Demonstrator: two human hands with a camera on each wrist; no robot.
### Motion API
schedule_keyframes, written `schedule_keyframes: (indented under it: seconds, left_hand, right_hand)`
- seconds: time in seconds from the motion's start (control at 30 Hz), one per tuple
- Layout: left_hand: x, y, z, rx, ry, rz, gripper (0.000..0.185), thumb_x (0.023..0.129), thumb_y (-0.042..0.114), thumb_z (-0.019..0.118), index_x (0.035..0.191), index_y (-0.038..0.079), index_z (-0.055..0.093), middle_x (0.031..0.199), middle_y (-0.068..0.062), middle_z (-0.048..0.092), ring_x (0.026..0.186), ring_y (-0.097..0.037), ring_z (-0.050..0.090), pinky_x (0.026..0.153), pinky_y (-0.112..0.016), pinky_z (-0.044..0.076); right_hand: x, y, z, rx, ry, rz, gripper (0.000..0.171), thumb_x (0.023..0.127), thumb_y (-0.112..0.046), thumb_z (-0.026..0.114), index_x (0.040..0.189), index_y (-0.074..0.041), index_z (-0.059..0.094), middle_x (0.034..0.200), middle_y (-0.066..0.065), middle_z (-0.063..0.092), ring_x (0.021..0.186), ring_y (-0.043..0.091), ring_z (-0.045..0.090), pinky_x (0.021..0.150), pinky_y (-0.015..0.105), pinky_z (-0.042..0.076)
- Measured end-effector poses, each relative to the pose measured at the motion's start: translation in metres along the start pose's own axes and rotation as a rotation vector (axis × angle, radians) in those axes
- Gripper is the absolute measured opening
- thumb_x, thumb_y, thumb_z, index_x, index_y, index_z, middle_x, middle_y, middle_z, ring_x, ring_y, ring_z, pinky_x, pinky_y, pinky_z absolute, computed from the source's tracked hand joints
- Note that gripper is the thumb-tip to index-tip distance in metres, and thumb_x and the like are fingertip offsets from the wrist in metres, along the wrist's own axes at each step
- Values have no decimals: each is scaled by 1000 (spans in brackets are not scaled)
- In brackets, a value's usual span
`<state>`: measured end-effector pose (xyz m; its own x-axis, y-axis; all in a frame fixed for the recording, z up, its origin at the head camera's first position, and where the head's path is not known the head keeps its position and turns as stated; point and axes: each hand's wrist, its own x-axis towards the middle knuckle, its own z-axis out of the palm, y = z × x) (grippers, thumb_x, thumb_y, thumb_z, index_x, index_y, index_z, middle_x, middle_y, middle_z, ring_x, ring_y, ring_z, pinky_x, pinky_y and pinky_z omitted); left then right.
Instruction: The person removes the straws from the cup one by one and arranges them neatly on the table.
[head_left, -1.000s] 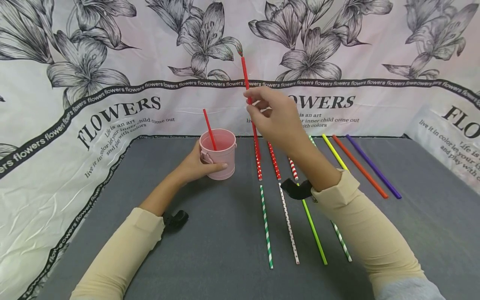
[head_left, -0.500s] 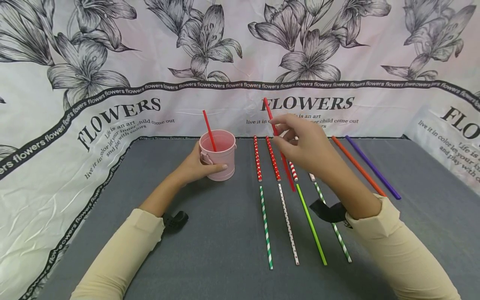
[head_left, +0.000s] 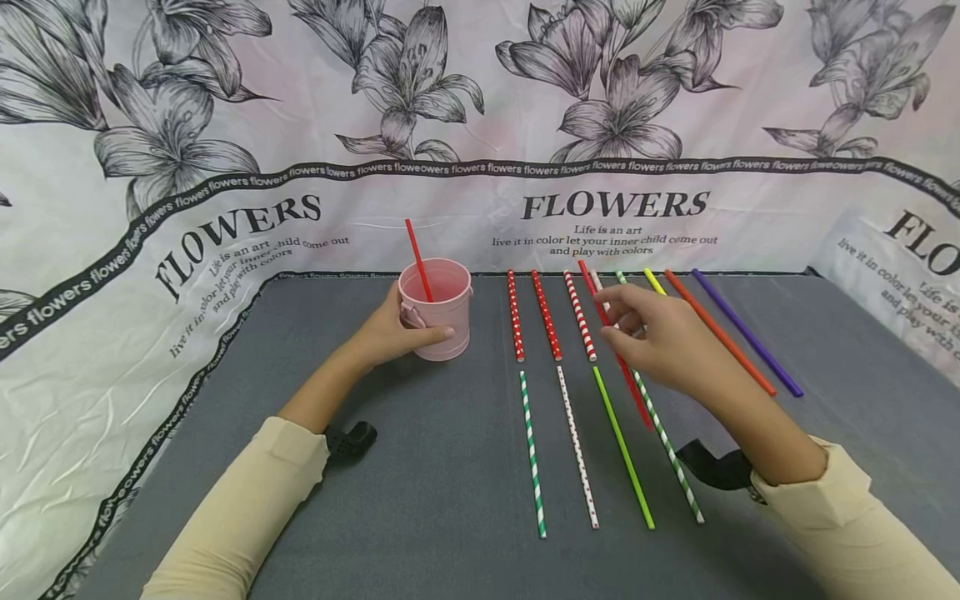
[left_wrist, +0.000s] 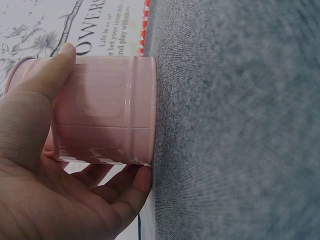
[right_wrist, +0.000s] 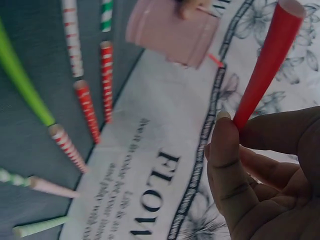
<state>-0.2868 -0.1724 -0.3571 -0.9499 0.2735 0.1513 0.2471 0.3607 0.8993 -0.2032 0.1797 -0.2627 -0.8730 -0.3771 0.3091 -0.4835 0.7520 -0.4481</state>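
Note:
My left hand (head_left: 386,337) grips a small pink bucket (head_left: 444,337) from its left side, and the bucket stands on the grey table. A red straw (head_left: 417,262) leans inside the bucket, its top above the rim. Thumb and fingers of my right hand (head_left: 663,337) pinch another red straw (right_wrist: 270,65), held tilted above the rows of straws. In the head view its lower end (head_left: 641,408) shows below the hand. A white straw (head_left: 597,281) and a green-striped straw (head_left: 667,442) are partly covered by that hand.
Red dotted straws (head_left: 546,317), a red-striped straw (head_left: 580,317), a white dotted straw (head_left: 577,450) and a lime straw (head_left: 624,450) lie right of the bucket. Yellow (head_left: 654,282), orange (head_left: 720,333) and purple straws (head_left: 746,333) lie farther right. A flower-print cloth (head_left: 420,200) hangs behind.
My right hand has moved right and down with the red straw, from near the bucket to over the rows. The left hand and bucket have stayed put.

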Motion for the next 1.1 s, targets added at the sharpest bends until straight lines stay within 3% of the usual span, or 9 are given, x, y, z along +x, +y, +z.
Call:
schedule_keyframes:
  seconds: [0.4,0.7,1.1]
  left_hand:
    - [1,-1,-1,-8,-4,-1,95,81,25,84,152,13,23,142,-9,45,129,-28,44,104,-54,41]
    - [1,-2,0,-21,-7,-5,98,81,27,84,154,14,21,143,-9,44,129,-28,44,105,-54,40]
    - [0,0,0,2,-2,-30,99,80,29,84,155,16,20,144,-8,43,129,-28,43,103,-55,42]
  right_hand:
    - [-22,35,7,-50,-131,61,30,88,0,71,117,3,64,84,3,63,69,17,57,57,34,48]
    - [-39,59,8,-99,-240,133,11,87,3,65,96,-1,67,74,-2,56,60,14,47,54,33,39]
    - [-56,81,7,-104,-326,205,9,87,0,70,94,-2,64,70,-1,55,54,14,53,50,34,42]
